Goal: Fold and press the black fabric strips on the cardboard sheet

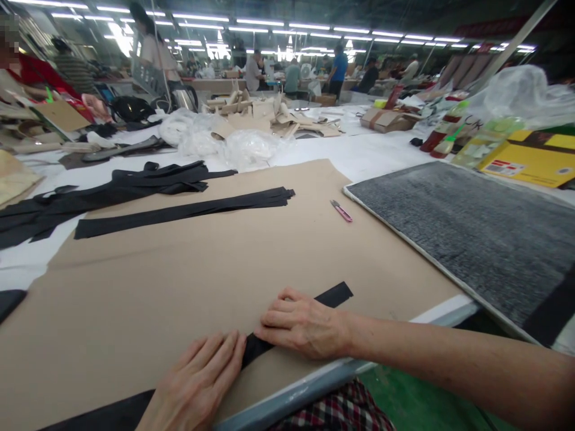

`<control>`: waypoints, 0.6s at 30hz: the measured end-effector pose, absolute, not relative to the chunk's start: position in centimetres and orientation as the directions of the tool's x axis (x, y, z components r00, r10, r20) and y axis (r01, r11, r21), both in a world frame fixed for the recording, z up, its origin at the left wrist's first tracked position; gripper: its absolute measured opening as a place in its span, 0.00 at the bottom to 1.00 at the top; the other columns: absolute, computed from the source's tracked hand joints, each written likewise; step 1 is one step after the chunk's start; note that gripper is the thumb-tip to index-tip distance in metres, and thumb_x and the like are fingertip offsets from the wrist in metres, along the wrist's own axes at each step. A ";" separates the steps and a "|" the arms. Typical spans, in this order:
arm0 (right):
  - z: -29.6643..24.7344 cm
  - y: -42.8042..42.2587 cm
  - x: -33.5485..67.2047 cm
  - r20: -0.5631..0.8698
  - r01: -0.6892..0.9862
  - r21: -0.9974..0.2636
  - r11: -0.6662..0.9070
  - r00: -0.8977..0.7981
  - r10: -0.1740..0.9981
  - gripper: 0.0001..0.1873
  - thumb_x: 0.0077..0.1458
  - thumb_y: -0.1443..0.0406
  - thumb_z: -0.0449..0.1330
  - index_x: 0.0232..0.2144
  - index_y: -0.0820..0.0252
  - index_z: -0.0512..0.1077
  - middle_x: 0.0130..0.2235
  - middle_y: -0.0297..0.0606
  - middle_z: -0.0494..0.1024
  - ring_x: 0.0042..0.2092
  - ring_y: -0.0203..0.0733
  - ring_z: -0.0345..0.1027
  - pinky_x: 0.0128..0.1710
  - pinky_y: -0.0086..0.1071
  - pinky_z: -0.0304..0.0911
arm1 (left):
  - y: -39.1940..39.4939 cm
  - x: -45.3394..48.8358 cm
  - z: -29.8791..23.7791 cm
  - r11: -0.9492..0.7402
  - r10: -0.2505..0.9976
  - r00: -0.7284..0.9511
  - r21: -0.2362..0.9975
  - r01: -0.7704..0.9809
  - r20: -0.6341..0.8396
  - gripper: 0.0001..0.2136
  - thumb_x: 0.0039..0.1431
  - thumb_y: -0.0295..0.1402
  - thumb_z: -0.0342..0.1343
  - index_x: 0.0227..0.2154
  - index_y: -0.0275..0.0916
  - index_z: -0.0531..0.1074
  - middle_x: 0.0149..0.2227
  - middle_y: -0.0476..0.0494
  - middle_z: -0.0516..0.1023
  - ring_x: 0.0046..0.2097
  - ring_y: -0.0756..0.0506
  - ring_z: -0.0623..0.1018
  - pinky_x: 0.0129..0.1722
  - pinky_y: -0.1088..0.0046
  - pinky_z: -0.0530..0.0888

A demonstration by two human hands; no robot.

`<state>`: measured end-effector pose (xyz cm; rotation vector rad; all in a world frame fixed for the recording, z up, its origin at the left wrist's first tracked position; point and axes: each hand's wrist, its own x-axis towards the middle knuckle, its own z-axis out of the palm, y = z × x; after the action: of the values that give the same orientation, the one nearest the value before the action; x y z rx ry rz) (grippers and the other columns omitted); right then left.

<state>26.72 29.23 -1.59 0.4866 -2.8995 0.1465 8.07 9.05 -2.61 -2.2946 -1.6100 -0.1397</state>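
A narrow black fabric strip (333,295) lies slantwise along the near edge of a brown paper sheet (193,281). My left hand (197,383) rests flat on the strip with its fingers stretched out and together. My right hand (303,326) lies on the strip just beyond, fingers extended and pressing it down. The strip's middle is hidden under both hands. Its far end pokes out past my right hand.
A stack of long black strips (184,211) lies across the paper farther off, with more black fabric (112,185) to the left. Small pink snips (342,211) lie near a grey mat (471,233). A yellow box (530,158), bottles and plastic bags stand at the right. Other people work in the background.
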 end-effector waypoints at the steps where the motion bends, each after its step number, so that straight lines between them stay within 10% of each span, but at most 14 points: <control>1: -1.6 29.2 26.7 0.213 -0.336 -0.055 0.940 -0.924 -0.318 0.14 0.66 0.68 0.45 0.48 0.64 0.67 0.38 0.38 0.71 0.41 0.38 0.60 0.47 0.36 0.52 | 9.0 8.0 -2.6 -0.306 0.896 0.351 -0.197 0.932 0.271 0.22 0.59 0.21 0.42 0.55 0.38 0.66 0.53 0.49 0.73 0.52 0.47 0.69 0.54 0.70 0.62; 18: -1.1 29.6 27.8 0.232 -0.338 0.025 0.941 -0.913 -0.334 0.13 0.66 0.69 0.45 0.48 0.67 0.66 0.36 0.38 0.71 0.38 0.38 0.60 0.44 0.38 0.51 | 10.1 9.2 -2.1 -0.271 0.899 0.283 -0.084 0.959 0.334 0.18 0.61 0.24 0.42 0.47 0.41 0.72 0.45 0.50 0.77 0.48 0.47 0.71 0.53 0.70 0.60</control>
<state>27.82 29.56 -1.14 0.5025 -2.8622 0.0223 9.20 10.08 -2.08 -2.2866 -1.7050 -0.3197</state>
